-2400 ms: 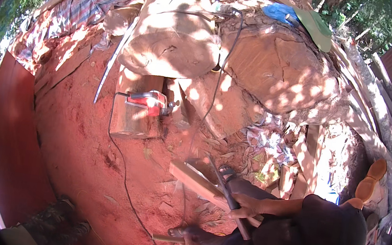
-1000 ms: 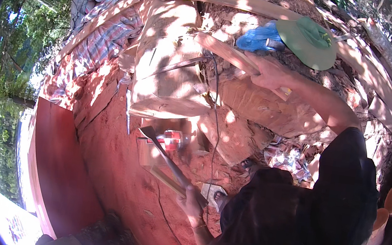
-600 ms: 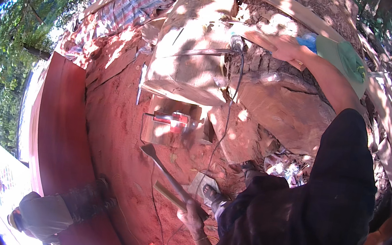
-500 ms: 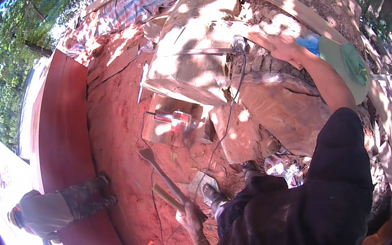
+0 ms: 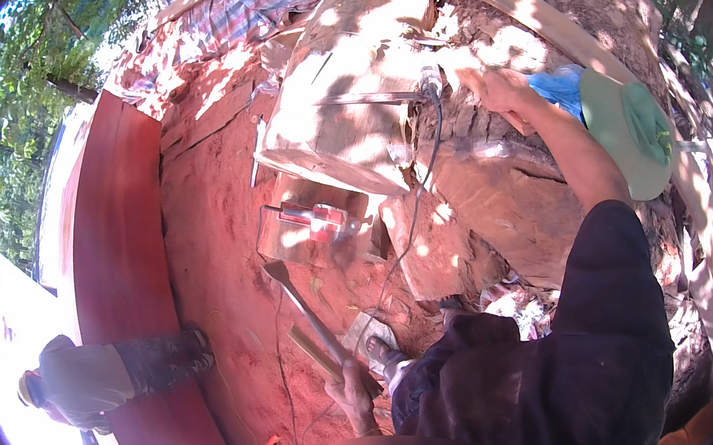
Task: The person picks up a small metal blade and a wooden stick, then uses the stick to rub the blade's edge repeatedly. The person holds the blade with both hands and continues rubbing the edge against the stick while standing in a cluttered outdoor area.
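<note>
My right hand [image 5: 504,93], at the far side on the log's edge, is closed around a brownish wooden piece [image 5: 521,123]; only its end shows below the fingers. Just left of it, a dark tool head with a cable [image 5: 430,81] and a long narrow metal bar [image 5: 364,97] lie across the top of a pale log [image 5: 332,134]. My left hand [image 5: 350,391], low in the middle, grips a long tool with a flared flat blade [image 5: 278,272], pointing up and left. A yellowish strip [image 5: 314,352] runs beside that tool into the same hand.
A red-and-silver power tool [image 5: 314,217] rests on a wooden block. A long reddish plank [image 5: 118,218] curves along the left, with another person [image 5: 88,381] bent by it. A green hat [image 5: 629,123] and blue plastic [image 5: 559,89] lie near my right arm. Cords trail over reddish ground [image 5: 220,232].
My right hand has shifted slightly left along the log with the wooden piece. In my left hand the flared blade has swung a little up and right.
</note>
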Demonstrator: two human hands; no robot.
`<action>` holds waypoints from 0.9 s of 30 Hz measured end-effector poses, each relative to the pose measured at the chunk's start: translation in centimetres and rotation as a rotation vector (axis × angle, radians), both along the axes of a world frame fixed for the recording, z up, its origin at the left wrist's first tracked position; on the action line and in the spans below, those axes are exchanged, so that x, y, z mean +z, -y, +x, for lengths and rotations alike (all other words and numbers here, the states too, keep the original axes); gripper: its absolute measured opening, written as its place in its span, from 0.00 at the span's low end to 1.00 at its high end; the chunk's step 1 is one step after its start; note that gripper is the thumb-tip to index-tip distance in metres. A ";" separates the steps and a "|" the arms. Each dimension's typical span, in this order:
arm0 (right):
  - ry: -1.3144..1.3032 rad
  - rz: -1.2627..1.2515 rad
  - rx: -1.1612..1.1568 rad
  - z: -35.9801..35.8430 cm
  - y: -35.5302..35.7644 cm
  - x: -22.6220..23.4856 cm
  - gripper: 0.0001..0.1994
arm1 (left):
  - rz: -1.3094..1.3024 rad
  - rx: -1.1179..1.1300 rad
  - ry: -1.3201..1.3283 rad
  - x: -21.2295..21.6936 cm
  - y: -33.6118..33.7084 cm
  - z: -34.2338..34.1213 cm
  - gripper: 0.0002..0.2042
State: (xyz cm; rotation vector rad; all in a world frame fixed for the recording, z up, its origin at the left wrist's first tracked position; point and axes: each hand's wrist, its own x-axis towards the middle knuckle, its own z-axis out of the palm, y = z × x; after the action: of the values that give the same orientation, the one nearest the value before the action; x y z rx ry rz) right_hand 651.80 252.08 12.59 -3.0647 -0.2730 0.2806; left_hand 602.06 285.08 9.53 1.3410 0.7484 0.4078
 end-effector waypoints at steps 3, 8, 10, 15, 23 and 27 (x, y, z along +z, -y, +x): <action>0.074 -0.078 0.011 -0.8 -1.3 0.8 0.30 | 0.009 -0.056 -0.040 0.3 0.6 1.7 0.09; 0.400 0.299 0.166 -7.2 -8.3 1.9 0.33 | 0.094 -0.060 -0.054 0.3 1.6 4.5 0.07; -0.082 0.916 0.123 -13.7 -11.8 0.6 0.35 | 0.224 -0.054 -0.016 0.3 2.0 5.9 0.09; -1.068 1.577 -0.031 -24.2 -21.7 -3.0 0.37 | 0.144 -0.079 -0.054 0.7 2.4 8.0 0.12; -1.241 1.871 -0.095 -27.3 -28.2 -1.8 0.25 | -0.068 -0.198 0.126 0.9 3.0 6.8 0.13; -1.182 2.000 -0.156 -26.6 -27.6 -1.1 0.24 | 0.145 -0.102 0.115 0.7 2.7 5.6 0.23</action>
State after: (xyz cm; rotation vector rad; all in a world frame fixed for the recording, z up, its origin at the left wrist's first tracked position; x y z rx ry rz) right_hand 625.16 279.63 11.51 -0.7079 -0.0710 0.9027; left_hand 607.67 282.40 10.26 1.4719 0.5612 0.4598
